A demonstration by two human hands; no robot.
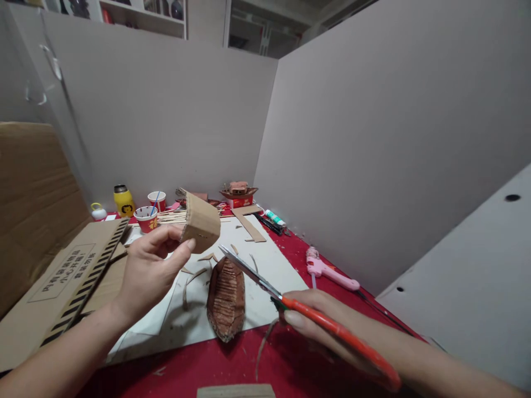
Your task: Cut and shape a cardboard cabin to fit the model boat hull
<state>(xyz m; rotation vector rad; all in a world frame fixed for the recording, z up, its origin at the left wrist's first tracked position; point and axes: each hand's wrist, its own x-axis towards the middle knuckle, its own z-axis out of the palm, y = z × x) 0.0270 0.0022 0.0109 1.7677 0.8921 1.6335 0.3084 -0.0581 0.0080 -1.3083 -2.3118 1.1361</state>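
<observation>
My left hand [151, 271] pinches the lower left edge of a bent piece of cardboard [202, 222], holding it up above the table. In my right hand [315, 320] is a pair of scissors [332, 326] with red-orange handles. Its blades point up and left toward the cardboard, without touching it, and look nearly closed. Below them a brown model boat hull [227, 301] with a ribbed inside rests partly on a white sheet [265, 276]. Thin cardboard scraps [194, 279] are scattered around the hull.
A pink glue gun [329, 271] lies to the right on the red tabletop [174, 370]. On the left is a cardboard box [62, 282]. Paper cups [146, 220], a yellow bottle [124, 202], wooden sticks [170, 217] and a finished model boat [238, 190] stand or lie toward the back wall.
</observation>
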